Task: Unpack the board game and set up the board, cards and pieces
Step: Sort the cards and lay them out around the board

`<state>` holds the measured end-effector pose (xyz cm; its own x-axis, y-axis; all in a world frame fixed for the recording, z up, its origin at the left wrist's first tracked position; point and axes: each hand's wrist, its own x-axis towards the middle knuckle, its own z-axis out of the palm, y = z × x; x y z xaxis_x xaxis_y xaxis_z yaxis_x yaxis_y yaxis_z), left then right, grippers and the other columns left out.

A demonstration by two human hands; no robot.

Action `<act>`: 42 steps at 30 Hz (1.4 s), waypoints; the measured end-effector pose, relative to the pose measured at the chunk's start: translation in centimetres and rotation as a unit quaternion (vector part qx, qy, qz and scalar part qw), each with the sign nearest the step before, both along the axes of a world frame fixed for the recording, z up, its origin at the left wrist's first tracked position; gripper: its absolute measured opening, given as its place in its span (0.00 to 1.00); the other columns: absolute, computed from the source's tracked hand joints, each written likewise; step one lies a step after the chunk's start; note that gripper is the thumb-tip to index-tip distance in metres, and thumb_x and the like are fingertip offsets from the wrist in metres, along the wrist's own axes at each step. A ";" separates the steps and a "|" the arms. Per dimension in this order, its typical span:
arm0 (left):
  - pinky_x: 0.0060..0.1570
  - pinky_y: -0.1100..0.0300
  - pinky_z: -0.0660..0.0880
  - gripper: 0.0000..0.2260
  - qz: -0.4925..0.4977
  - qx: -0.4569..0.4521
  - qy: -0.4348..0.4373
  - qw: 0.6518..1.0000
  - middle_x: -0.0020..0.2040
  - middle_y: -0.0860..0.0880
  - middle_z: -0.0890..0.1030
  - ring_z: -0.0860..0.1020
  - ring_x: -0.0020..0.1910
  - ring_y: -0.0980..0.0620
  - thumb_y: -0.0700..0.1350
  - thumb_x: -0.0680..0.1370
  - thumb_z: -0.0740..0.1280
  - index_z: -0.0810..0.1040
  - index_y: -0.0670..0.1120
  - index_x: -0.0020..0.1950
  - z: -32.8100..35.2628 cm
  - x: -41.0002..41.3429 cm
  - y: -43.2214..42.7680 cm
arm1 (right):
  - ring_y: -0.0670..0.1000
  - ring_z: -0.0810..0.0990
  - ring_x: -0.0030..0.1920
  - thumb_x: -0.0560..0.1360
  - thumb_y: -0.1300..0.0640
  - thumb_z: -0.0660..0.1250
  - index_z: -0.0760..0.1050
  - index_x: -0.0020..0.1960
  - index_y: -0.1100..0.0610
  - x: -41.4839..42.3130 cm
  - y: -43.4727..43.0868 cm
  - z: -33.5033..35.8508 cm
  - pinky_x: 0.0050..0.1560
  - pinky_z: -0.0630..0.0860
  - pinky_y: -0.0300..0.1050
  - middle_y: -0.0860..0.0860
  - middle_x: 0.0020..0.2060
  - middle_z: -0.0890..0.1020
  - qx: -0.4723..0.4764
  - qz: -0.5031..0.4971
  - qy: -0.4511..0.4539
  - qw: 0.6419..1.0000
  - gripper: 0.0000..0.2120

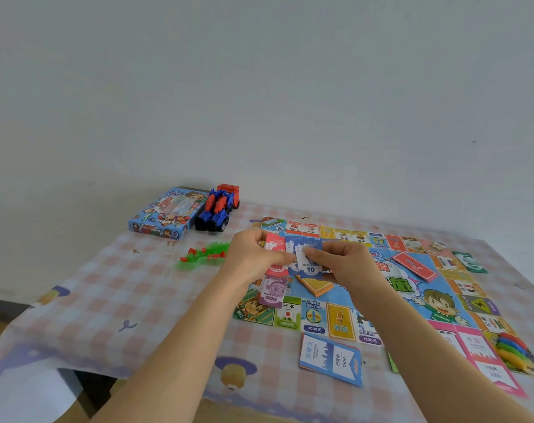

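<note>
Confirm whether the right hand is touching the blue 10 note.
Touching. In the head view the right hand pinches the blue 10 note near its top, thumb on its face.

The left hand and right hand cover much of the fanned notes; only "5000" and "10" read clearly. The right forearm hides a strip of the board. The green-and-red pile blurs into one mass, and print on the box is too small to read.
</note>
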<state>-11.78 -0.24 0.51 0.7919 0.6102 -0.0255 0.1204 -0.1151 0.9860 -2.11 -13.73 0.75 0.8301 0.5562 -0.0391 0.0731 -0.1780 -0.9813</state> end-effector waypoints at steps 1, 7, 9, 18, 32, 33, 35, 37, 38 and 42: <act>0.38 0.58 0.81 0.15 0.004 0.007 -0.002 1.000 0.42 0.49 0.84 0.84 0.38 0.52 0.40 0.65 0.79 0.79 0.45 0.48 0.1 0.0 0.0 | 0.51 0.84 0.39 0.71 0.57 0.73 0.80 0.39 0.60 0.0 0.0 0.0 0.39 0.82 0.42 0.54 0.37 0.84 0.000 -0.001 0.001 1.000 0.06; 0.32 0.64 0.76 0.16 0.010 0.026 -0.002 1.000 0.43 0.50 0.84 0.83 0.39 0.54 0.43 0.64 0.80 0.79 0.46 0.48 0.0 -0.1 0.1 | 0.55 0.85 0.43 0.70 0.57 0.72 0.79 0.41 0.63 -0.1 0.0 -0.1 0.46 0.82 0.49 0.59 0.41 0.84 0.010 0.020 0.034 0.999 0.08; 0.32 0.64 0.76 0.17 0.008 0.030 0.001 1.000 0.43 0.49 0.84 0.83 0.38 0.54 0.45 0.63 0.80 0.79 0.46 0.48 0.0 -0.2 0.1 | 0.56 0.85 0.44 0.71 0.57 0.72 0.79 0.44 0.65 -0.1 0.1 0.0 0.48 0.82 0.50 0.59 0.42 0.84 0.003 0.031 0.038 0.999 0.11; 0.42 0.57 0.80 0.20 -0.024 0.029 0.035 0.999 0.49 0.50 0.83 0.83 0.43 0.52 0.48 0.64 0.79 0.80 0.47 0.53 -0.2 -0.6 0.3 | 0.49 0.83 0.36 0.73 0.57 0.70 0.77 0.43 0.64 0.1 0.1 0.2 0.38 0.80 0.41 0.57 0.39 0.83 -0.001 0.007 0.048 0.999 0.10; 0.46 0.55 0.77 0.09 0.074 0.450 0.109 0.883 0.55 0.52 0.78 0.76 0.54 0.51 0.51 0.77 0.66 0.82 0.54 0.55 -1.5 0.5 -0.4 | 0.48 0.80 0.35 0.74 0.58 0.70 0.79 0.43 0.59 0.6 -1.0 -0.3 0.36 0.79 0.39 0.53 0.36 0.83 0.050 -0.031 0.115 0.992 0.04; 0.43 0.54 0.76 0.10 0.086 0.434 0.087 0.893 0.50 0.50 0.80 0.77 0.50 0.49 0.53 0.78 0.64 0.83 0.53 0.52 -1.3 0.6 -0.4 | 0.48 0.81 0.35 0.73 0.57 0.70 0.79 0.43 0.59 0.6 -0.9 -0.3 0.37 0.80 0.40 0.53 0.36 0.83 0.047 -0.035 0.105 0.993 0.04; 0.36 0.59 0.72 0.14 0.052 0.380 0.064 0.921 0.34 0.47 0.77 0.76 0.36 0.51 0.55 0.79 0.62 0.84 0.50 0.48 -0.9 0.9 -0.3 | 0.48 0.81 0.36 0.73 0.57 0.70 0.80 0.43 0.58 0.7 -0.9 -0.4 0.38 0.80 0.40 0.54 0.37 0.84 0.043 -0.037 0.089 0.994 0.05; 0.32 0.63 0.66 0.14 -0.028 0.272 0.049 0.961 0.25 0.53 0.69 0.68 0.26 0.57 0.54 0.79 0.63 0.84 0.47 0.50 -0.2 0.7 -0.8 | 0.49 0.82 0.37 0.73 0.56 0.71 0.80 0.43 0.59 0.6 -0.8 -0.5 0.39 0.80 0.41 0.55 0.39 0.84 0.038 -0.031 0.076 0.996 0.05; 0.34 0.65 0.66 0.13 -0.056 0.221 0.040 0.973 0.28 0.55 0.71 0.68 0.27 0.60 0.52 0.78 0.64 0.83 0.45 0.52 0.0 0.6 -1.1 | 0.49 0.81 0.37 0.73 0.56 0.71 0.81 0.44 0.59 0.5 -0.8 -0.5 0.40 0.80 0.42 0.56 0.40 0.84 0.036 -0.028 0.068 0.997 0.06; 0.45 0.67 0.70 0.11 -0.045 0.209 0.025 0.977 0.51 0.50 0.83 0.76 0.43 0.61 0.47 0.76 0.69 0.83 0.44 0.54 -0.2 0.9 -1.3 | 0.48 0.82 0.37 0.72 0.55 0.72 0.81 0.44 0.58 0.3 -0.7 -0.5 0.37 0.79 0.40 0.55 0.39 0.84 0.030 -0.025 0.049 0.998 0.06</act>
<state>-10.83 -1.54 0.33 0.8467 0.5037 0.1712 0.1380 -0.5187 0.8438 -1.81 -14.43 0.22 0.8505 0.5185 -0.0886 -0.0302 -0.1200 -0.9923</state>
